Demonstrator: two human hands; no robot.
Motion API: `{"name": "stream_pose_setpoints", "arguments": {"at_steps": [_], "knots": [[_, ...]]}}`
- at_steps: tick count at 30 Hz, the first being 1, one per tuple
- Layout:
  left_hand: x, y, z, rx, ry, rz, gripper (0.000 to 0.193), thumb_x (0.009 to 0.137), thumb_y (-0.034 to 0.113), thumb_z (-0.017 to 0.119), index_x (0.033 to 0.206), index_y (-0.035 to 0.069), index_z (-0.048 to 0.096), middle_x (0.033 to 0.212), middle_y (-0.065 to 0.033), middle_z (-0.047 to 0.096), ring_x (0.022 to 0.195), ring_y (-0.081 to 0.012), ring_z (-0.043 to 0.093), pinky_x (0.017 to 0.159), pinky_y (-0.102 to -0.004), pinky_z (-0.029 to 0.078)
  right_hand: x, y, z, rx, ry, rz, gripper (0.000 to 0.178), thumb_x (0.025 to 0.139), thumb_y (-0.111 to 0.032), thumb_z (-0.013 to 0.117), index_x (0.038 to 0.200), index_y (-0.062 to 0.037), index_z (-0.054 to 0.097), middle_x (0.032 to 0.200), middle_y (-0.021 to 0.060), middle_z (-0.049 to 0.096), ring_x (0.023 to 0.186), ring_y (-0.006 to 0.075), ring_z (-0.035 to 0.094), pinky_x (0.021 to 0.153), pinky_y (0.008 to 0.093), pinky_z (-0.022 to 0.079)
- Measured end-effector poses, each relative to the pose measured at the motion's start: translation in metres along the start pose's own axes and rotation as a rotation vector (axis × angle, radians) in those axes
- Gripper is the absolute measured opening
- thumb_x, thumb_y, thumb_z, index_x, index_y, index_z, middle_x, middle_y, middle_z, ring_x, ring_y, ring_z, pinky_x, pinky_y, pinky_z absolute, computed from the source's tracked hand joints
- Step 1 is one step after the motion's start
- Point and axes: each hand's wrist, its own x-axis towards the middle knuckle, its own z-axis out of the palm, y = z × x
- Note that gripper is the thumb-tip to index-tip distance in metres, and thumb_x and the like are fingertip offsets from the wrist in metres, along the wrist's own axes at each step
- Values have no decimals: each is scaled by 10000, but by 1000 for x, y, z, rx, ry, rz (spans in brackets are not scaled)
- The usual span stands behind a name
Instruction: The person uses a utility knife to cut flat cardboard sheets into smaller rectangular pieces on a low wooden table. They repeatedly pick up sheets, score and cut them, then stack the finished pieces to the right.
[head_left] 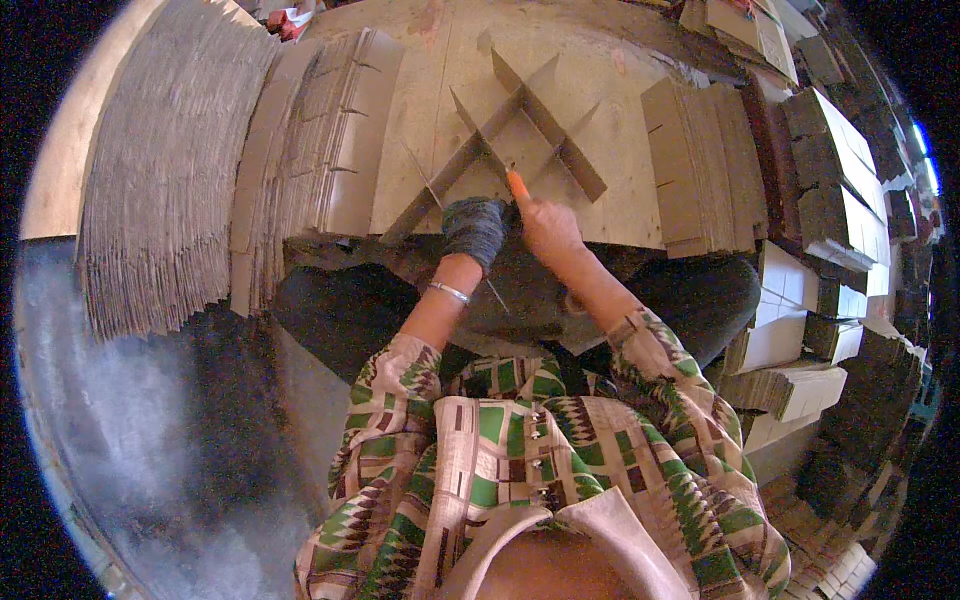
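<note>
On a wooden board in front of me stands a lattice of cardboard divider strips (478,150), set on edge and crossing each other. My left hand (474,228), in a dark grey glove, is at the lattice's near side; its fingers are hidden. Beside it, my right hand (549,228) is bare, with curled fingers. A bright orange piece (517,188) runs forward from it along the index finger; whether it is a finger cover or a held tool I cannot tell. Its tip is close to the strips' near crossing.
Tall stacks of flat cardboard (175,170) and slotted cardboard strips (335,130) flank the board (425,70) at left. Another cardboard stack (703,165) is at its right edge. Farther right, bundled white-topped cardboard (845,165) is piled up. My bent knees are under the board's near edge.
</note>
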Motion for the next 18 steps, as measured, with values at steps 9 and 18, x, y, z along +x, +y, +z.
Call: {"name": "stream_pose_setpoints", "arguments": {"at_steps": [9,18], "knots": [[2,-110,-34,225,628,-487,785,940,594,552,1454,6,473,1417,-272,524,1288,-394,534,1097,-465,414,-11,51,-63,200,557,188,717,809,-81,651,1493,-101,436,1173,220,666,1011,424,656,833,480,542],[33,-37,44,-468,31,23,563,935,313,623,1440,94,503,1311,-244,608,1204,-375,601,969,-461,507,44,10,21,1431,-85,270,527,974,-378,538,1374,-36,558,1232,127,664,1086,248,656,913,383,520]]}}
